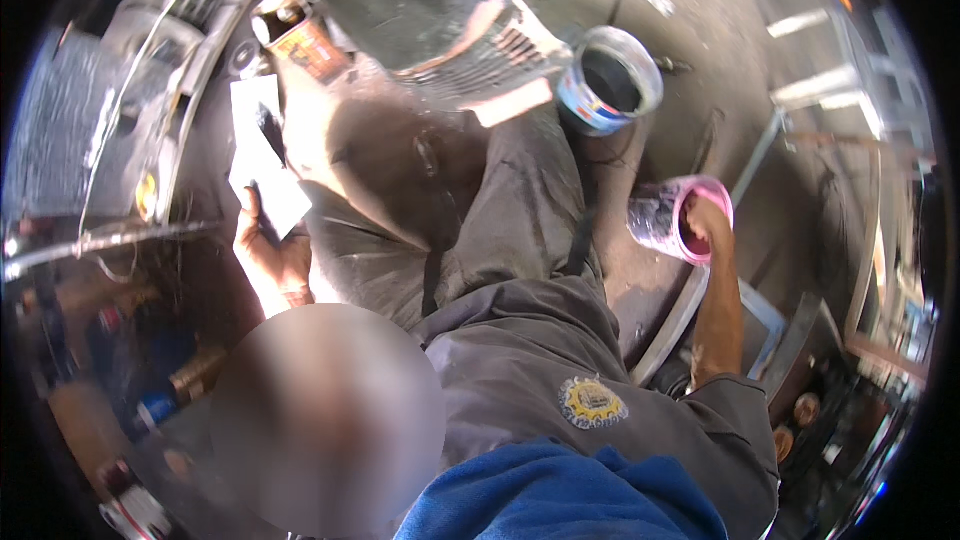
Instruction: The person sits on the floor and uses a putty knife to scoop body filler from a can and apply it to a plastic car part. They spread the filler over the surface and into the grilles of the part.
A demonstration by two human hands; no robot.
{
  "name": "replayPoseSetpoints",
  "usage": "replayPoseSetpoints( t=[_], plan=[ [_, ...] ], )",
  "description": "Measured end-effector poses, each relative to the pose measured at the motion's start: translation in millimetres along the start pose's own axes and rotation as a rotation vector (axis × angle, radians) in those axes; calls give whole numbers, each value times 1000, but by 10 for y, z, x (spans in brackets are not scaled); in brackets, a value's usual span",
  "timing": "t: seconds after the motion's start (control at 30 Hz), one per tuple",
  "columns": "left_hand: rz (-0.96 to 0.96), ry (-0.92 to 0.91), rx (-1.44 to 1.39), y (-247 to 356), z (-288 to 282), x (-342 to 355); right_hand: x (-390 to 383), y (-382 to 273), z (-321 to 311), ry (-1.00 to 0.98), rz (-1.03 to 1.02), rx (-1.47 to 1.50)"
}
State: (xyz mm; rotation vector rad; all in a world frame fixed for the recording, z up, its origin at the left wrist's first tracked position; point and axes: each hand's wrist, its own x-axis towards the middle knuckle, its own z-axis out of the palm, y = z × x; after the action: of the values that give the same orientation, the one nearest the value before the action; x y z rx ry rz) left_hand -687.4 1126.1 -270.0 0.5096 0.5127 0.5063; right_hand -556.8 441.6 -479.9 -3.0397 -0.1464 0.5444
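Observation:
My left hand (270, 258) is closed on the lower end of a white flat strip (258, 145), which bends partway along. A small dark piece lies against the strip's edge; what it is, I cannot make out. On the other side, my right hand (708, 222) reaches into a pink tub (712, 190) with dark smears on its outside. Its fingers are bunched inside the mouth, and whatever they hold is hidden. In front of my legs stands a grey panel (415, 15) with a row of slots (500, 55).
A bucket (652, 75) with dark liquid stands beyond the pink tub. An open orange can (312, 48) sits at the far left, near a metal frame (200, 70). At the right are metal bars (770, 150) and a frame. Scattered items lie at the lower left.

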Motion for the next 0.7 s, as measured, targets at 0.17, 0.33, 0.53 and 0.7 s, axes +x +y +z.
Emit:
replayPoseSetpoints(
  t=[0.17,0.33,0.53,0.7],
  plan=[
    [142,4,-117,208,-53,-442,326,510,773,-370,149,57],
    [136,87,-26,237,-391,-649,259,213,420,-372,86,-118],
    [78,-71,-21,-10,-181,-609,-851,-337,-988,14,117,975],
    [54,-102,327,-457,173,-304,-1300,-1538,-1243,-10,-159,176]
  ],
)
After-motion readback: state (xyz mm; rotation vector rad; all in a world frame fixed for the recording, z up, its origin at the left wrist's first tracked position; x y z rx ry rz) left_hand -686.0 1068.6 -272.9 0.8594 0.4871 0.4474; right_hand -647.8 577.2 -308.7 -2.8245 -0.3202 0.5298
